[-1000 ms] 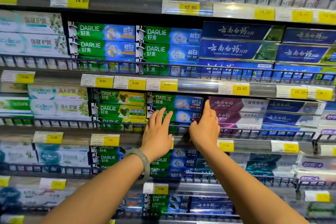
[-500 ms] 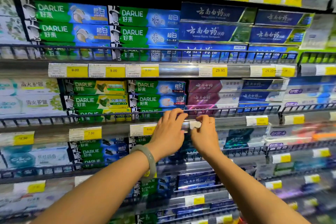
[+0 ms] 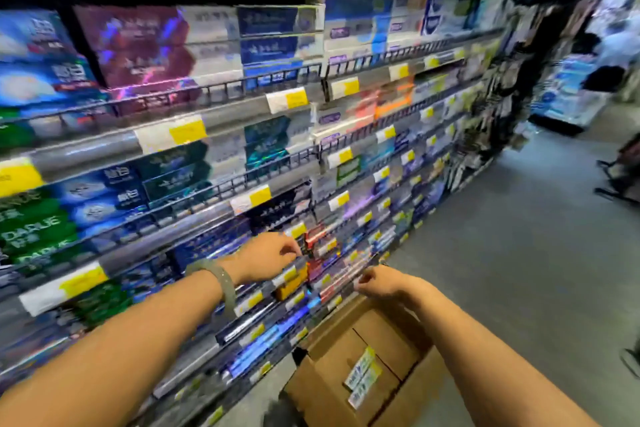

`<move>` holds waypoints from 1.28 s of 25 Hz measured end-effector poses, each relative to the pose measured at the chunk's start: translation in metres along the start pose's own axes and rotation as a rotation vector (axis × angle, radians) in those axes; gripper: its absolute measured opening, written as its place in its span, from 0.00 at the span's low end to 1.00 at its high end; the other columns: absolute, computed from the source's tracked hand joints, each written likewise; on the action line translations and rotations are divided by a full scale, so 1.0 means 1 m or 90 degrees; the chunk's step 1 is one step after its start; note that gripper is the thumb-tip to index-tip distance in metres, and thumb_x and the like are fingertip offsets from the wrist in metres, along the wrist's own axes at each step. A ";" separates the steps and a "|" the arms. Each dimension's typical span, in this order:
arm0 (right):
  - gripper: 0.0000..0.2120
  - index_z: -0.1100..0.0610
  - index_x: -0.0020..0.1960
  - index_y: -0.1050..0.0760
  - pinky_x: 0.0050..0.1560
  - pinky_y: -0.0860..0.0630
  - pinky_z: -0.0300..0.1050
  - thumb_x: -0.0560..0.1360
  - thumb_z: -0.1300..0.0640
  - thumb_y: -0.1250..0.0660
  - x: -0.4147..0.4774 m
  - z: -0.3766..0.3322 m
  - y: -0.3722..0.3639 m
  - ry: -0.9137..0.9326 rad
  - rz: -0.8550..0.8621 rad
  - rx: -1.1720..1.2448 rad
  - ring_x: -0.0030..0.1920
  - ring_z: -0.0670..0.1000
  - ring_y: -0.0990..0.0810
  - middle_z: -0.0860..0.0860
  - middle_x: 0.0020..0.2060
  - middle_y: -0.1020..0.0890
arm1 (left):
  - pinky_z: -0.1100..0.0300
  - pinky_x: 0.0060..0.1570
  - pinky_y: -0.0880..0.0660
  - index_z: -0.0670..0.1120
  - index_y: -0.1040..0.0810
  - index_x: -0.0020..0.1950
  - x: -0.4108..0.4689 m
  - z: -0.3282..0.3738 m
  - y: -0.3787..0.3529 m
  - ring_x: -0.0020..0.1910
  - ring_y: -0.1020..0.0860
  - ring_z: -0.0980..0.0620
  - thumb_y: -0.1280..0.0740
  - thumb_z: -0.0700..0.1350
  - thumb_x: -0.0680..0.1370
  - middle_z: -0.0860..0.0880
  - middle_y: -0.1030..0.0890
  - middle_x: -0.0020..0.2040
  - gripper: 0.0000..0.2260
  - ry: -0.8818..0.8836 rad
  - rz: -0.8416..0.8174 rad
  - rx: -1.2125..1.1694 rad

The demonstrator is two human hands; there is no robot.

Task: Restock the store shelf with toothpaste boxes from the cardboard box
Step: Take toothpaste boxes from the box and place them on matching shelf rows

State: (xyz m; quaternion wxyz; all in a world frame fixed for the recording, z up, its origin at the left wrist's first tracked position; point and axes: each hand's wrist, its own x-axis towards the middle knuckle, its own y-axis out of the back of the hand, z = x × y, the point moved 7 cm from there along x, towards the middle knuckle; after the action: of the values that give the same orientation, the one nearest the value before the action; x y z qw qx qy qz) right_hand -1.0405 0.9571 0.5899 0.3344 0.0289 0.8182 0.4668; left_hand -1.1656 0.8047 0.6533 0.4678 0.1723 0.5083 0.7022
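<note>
View: it has swung right and down since the earlier frames, and the open cardboard box (image 3: 311, 388), unseen before, now stands on the floor.
Left hand (image 3: 266, 258): it has left the rail it touched earlier and hangs above and left of the cardboard box. Its fingers are bent, tips at the price tags; blur hides whether they pinch anything.
Right hand (image 3: 381, 282): it has come off the shelf front and hovers just above the cardboard box, fingers loosely curled around nothing.
Toothpaste boxes (image 3: 362, 373): a few pale ones lie inside the cardboard box.
Store shelf (image 3: 86, 151): stocked tiers rise left of and above the cardboard box.
Bracelet (image 3: 225, 288): on the left wrist, up-left of the cardboard box.
Hard to read: motion blur smears most print and prices. The right forearm covers part of the cardboard box, and the frame's bottom edge crops its near corner.
</note>
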 end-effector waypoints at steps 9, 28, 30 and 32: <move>0.08 0.56 0.42 0.22 0.42 0.32 0.42 0.77 0.55 0.37 0.039 0.180 -0.006 -0.072 0.084 0.163 0.44 0.52 0.23 0.54 0.40 0.20 | 0.59 0.39 0.36 0.45 0.31 0.40 0.097 0.038 -0.161 0.36 0.34 0.50 0.44 0.47 0.82 0.47 0.32 0.36 0.12 0.135 -0.190 -0.146; 0.09 0.54 0.42 0.23 0.44 0.26 0.46 0.78 0.57 0.39 0.237 0.394 -0.229 -0.256 -0.194 0.312 0.44 0.54 0.22 0.55 0.41 0.18 | 0.55 0.61 0.30 0.41 0.24 0.62 0.192 -0.068 -0.527 0.62 0.25 0.44 0.44 0.45 0.82 0.42 0.22 0.63 0.15 0.431 -0.408 -0.220; 0.09 0.51 0.41 0.24 0.42 0.28 0.43 0.78 0.56 0.40 0.253 0.420 -0.259 -0.269 -0.245 0.307 0.43 0.54 0.22 0.52 0.39 0.20 | 0.56 0.59 0.30 0.42 0.24 0.62 0.196 -0.071 -0.564 0.62 0.25 0.43 0.45 0.45 0.82 0.43 0.23 0.63 0.15 0.455 -0.423 -0.238; 0.10 0.52 0.40 0.25 0.45 0.27 0.46 0.77 0.53 0.40 0.278 0.451 -0.291 -0.267 -0.293 0.259 0.47 0.58 0.20 0.55 0.43 0.18 | 0.55 0.55 0.29 0.44 0.22 0.55 0.205 -0.076 -0.603 0.58 0.23 0.43 0.44 0.43 0.81 0.42 0.21 0.60 0.12 0.495 -0.385 -0.250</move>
State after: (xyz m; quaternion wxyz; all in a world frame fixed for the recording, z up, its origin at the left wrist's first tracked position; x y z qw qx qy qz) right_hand -0.9200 1.2290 0.0636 0.5784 0.0048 0.7931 0.1911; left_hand -1.0324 0.9608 0.0456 0.4500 -0.3456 0.5301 0.6301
